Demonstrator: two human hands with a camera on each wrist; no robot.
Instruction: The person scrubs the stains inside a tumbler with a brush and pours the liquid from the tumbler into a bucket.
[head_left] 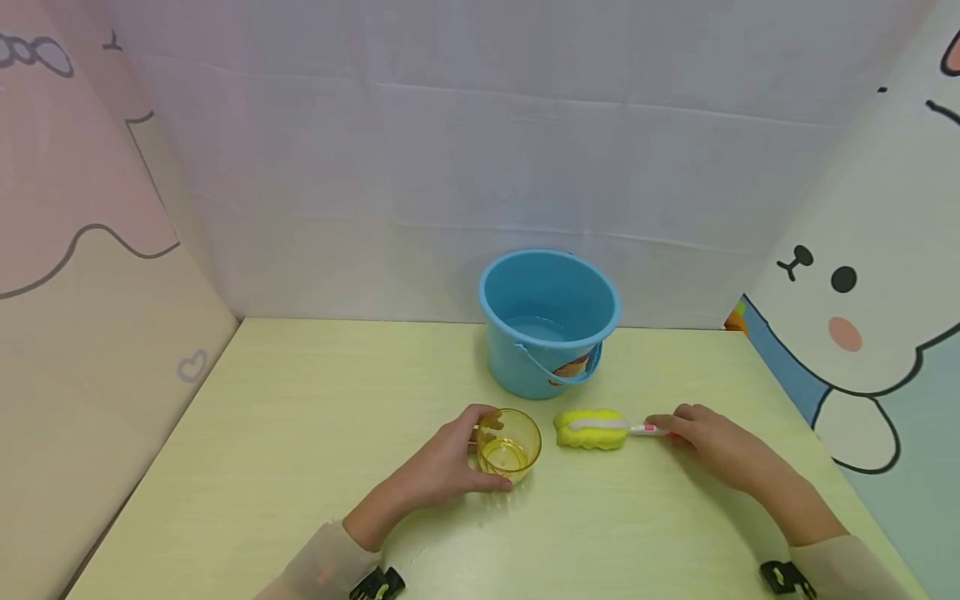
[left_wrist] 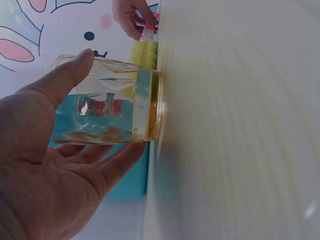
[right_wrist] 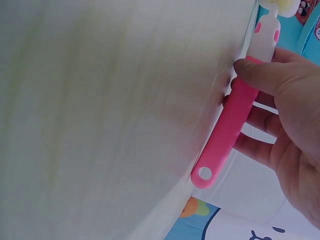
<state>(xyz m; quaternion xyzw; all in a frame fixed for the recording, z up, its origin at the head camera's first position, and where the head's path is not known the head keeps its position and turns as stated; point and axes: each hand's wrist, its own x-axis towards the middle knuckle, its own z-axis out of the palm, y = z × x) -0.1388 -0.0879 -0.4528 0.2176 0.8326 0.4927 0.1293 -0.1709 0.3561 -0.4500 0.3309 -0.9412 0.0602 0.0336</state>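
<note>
In the head view, my left hand (head_left: 442, 471) grips a clear amber cup (head_left: 510, 446), thumb on the near side and fingers on the far side. The left wrist view shows the cup (left_wrist: 110, 100) standing upright on the table between thumb and fingers of my left hand (left_wrist: 60, 165). To its right lies a brush with a yellow sponge head (head_left: 592, 429); my right hand (head_left: 720, 446) holds its handle. Seen from the right wrist, the pink handle (right_wrist: 227, 125) is pinched by the thumb and fingers of my right hand (right_wrist: 295, 110), close to the tabletop.
A blue bucket (head_left: 532, 367) with its handle hanging down in front stands behind the cup and brush, near the back edge of the pale table (head_left: 300, 400). A white cloth (head_left: 450, 167) hangs behind, and printed panels flank both sides.
</note>
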